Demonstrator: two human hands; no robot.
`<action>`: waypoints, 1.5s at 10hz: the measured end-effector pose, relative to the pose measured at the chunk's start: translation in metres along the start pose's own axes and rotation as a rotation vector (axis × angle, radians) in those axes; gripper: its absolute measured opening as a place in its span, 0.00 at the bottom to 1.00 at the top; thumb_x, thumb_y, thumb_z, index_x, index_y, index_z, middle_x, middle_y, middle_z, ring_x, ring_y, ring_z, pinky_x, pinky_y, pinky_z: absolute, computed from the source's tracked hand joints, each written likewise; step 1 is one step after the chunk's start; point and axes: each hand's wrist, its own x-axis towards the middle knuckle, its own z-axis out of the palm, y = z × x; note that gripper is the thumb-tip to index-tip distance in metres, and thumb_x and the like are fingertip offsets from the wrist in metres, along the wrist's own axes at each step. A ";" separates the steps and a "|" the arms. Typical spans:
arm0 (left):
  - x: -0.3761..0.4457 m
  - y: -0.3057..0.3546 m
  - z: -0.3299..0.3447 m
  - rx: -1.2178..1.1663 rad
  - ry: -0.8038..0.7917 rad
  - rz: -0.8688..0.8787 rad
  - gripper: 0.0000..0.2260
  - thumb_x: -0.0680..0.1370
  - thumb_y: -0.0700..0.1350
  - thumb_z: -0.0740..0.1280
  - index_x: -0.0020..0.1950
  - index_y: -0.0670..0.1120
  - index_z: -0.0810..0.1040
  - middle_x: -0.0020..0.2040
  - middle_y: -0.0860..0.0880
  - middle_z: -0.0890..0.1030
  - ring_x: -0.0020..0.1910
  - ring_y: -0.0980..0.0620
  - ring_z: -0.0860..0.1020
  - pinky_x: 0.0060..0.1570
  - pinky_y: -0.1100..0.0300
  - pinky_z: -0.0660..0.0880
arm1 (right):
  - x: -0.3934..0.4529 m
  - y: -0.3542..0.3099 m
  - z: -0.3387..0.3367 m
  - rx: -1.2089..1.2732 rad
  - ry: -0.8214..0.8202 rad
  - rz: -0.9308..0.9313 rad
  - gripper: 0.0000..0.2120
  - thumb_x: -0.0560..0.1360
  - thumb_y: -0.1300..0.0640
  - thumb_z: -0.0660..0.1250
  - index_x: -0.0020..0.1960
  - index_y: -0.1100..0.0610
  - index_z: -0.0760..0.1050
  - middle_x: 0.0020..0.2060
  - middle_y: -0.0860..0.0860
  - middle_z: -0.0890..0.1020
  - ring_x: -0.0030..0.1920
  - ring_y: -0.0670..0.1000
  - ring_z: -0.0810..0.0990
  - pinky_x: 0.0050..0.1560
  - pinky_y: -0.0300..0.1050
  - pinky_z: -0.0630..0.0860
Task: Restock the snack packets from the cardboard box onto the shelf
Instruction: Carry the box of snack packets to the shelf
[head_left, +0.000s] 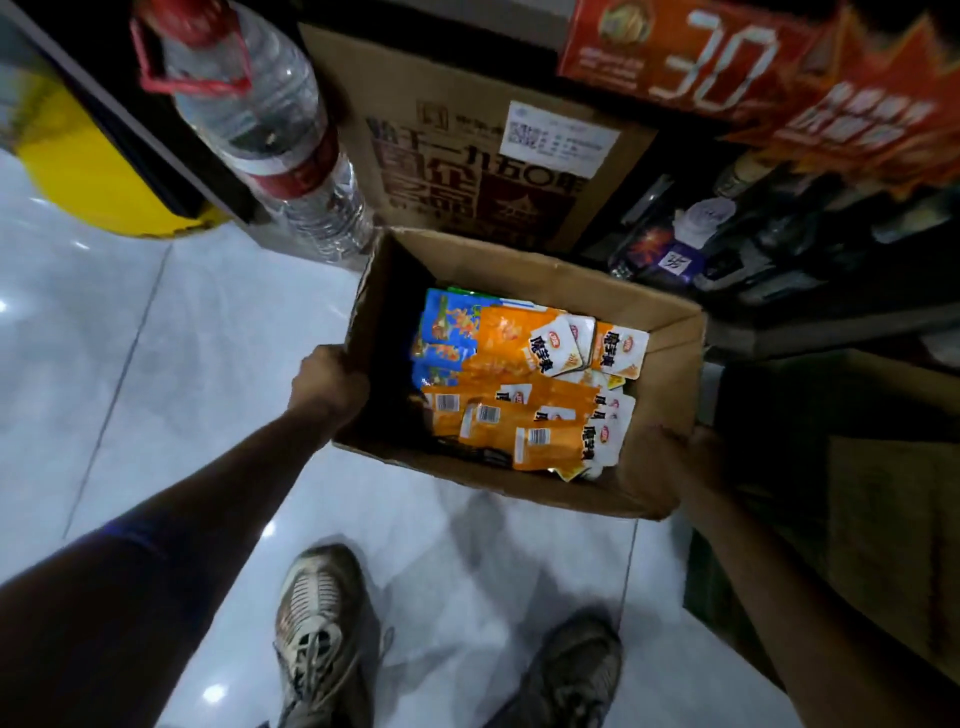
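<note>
the left hand (327, 382) is gripping the left wall of the cardboard box (524, 275), fingers closed over its rim. the right hand (691, 457) is pressing against the box's near right corner; its finger closure is not discernible. the snack packets (524, 384), orange and blue, are lying loose inside the box above the tiled floor (130, 338). judging by this, restocking is not yet starting: no packet is leaving the box.

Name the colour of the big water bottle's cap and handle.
Red, on the bottle; head view, top left.
</note>
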 end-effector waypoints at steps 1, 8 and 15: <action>-0.021 -0.003 -0.019 0.099 0.044 0.063 0.04 0.73 0.35 0.61 0.43 0.43 0.73 0.43 0.40 0.77 0.50 0.33 0.79 0.45 0.50 0.73 | -0.058 -0.043 -0.036 0.030 -0.046 0.070 0.16 0.79 0.57 0.62 0.62 0.66 0.72 0.53 0.59 0.77 0.54 0.61 0.76 0.55 0.50 0.71; -0.408 -0.034 -0.377 -0.255 0.277 -0.294 0.09 0.70 0.44 0.61 0.43 0.41 0.77 0.43 0.38 0.82 0.47 0.36 0.80 0.45 0.50 0.76 | -0.427 -0.273 -0.269 -0.217 -0.288 -0.423 0.07 0.76 0.67 0.61 0.51 0.66 0.76 0.50 0.63 0.80 0.51 0.60 0.78 0.52 0.51 0.73; -0.600 -0.255 -0.670 -0.675 0.754 -0.485 0.13 0.67 0.47 0.65 0.44 0.40 0.80 0.45 0.37 0.83 0.46 0.36 0.82 0.44 0.46 0.80 | -0.845 -0.510 -0.169 -0.318 -0.477 -1.134 0.06 0.74 0.58 0.66 0.49 0.58 0.79 0.43 0.54 0.82 0.44 0.57 0.81 0.49 0.51 0.80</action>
